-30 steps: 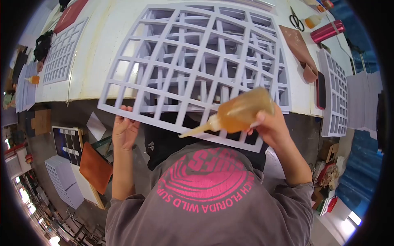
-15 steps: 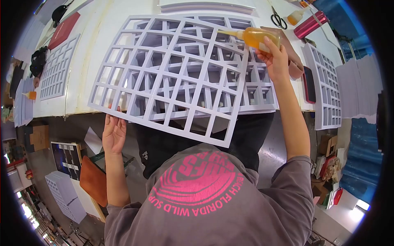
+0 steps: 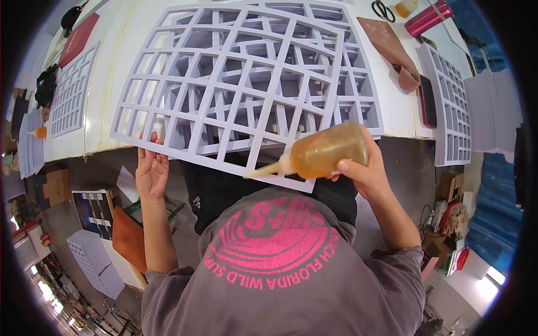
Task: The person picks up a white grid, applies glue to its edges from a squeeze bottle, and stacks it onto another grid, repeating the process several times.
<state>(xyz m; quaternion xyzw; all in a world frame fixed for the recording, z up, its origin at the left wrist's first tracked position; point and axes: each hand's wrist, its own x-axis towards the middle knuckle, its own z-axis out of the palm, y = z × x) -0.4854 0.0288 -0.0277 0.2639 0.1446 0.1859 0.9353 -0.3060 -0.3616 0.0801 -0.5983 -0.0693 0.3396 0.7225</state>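
A pale grey lattice panel (image 3: 206, 117) with rows of square openings lies askew on a stack of similar lattice frames (image 3: 370, 84), its near corner jutting past the table edge toward my body. My left hand (image 3: 151, 171) grips the panel's near left edge, fingertips showing through an opening. In my right hand (image 3: 367, 168) is a squeeze bottle of amber glue (image 3: 330, 151), tilted so its long nozzle points left and down. The nozzle tip is right at the panel's near bar.
To the right lie a brown leather-like piece (image 3: 386, 47), a phone (image 3: 428, 101) and more lattice panels (image 3: 448, 106). Scissors (image 3: 384, 10) and a pink metallic bottle (image 3: 428, 19) are at the back right. Another lattice panel (image 3: 73, 95) and a red box (image 3: 79, 39) sit left.
My right hand has brought the glue bottle from over the panel's far right down to its near edge. My left hand keeps its place at the panel's left edge.
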